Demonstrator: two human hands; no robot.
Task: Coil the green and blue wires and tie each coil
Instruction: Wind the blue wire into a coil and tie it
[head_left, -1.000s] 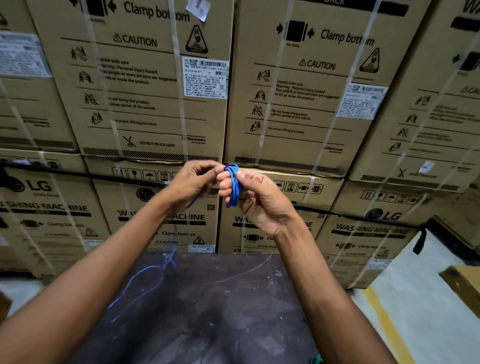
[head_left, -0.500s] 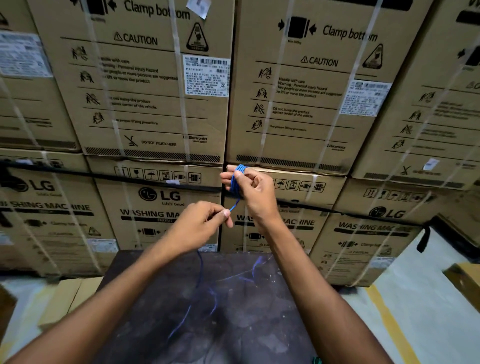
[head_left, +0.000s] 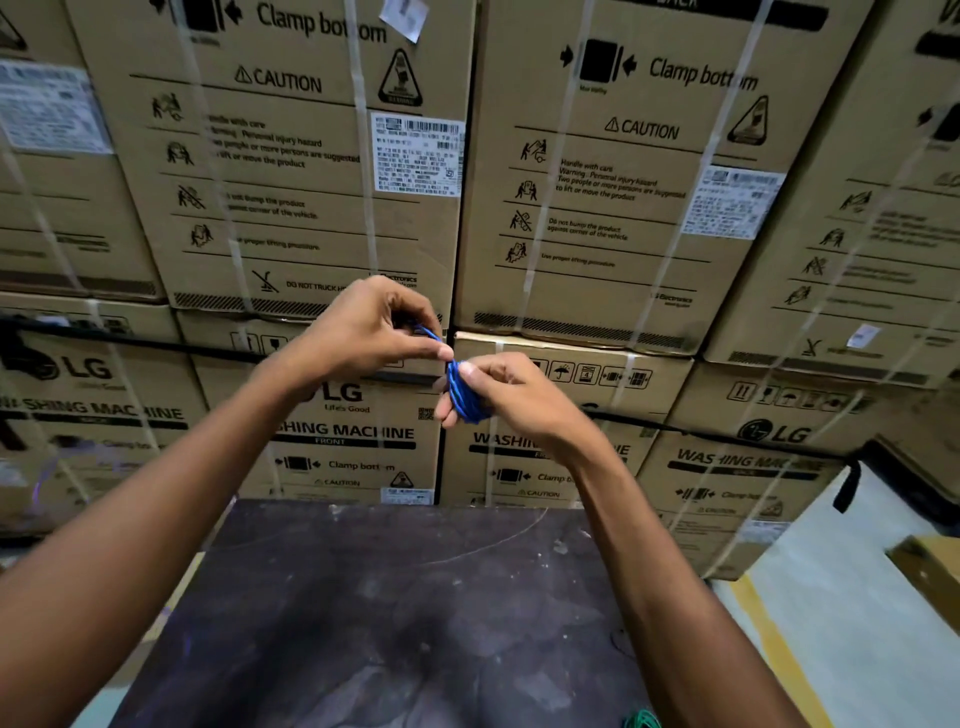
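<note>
dark scuffed table (head_left: 363, 623) with pale scratch marks, bit of green wire (head_left: 643, 720) lying at its near edge

Blue wire (head_left: 464, 396) coil mostly buried in right hand (head_left: 511, 402); free end vanishes inside left hand (head_left: 363, 332). Green wire (head_left: 643, 720) cut by bottom edge, only a sliver shows. Small print on box labels (head_left: 417, 154) unreadable.

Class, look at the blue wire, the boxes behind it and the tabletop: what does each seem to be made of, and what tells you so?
Blue wire: probably plastic-coated, with a smooth bright sheen, bending into tight loops.
Boxes: brown matte cardboard, printed in black and bound with pale glossy straps.
Tabletop: dark, dull, scuffed and scratched; material unclear, perhaps painted metal or board.
</note>
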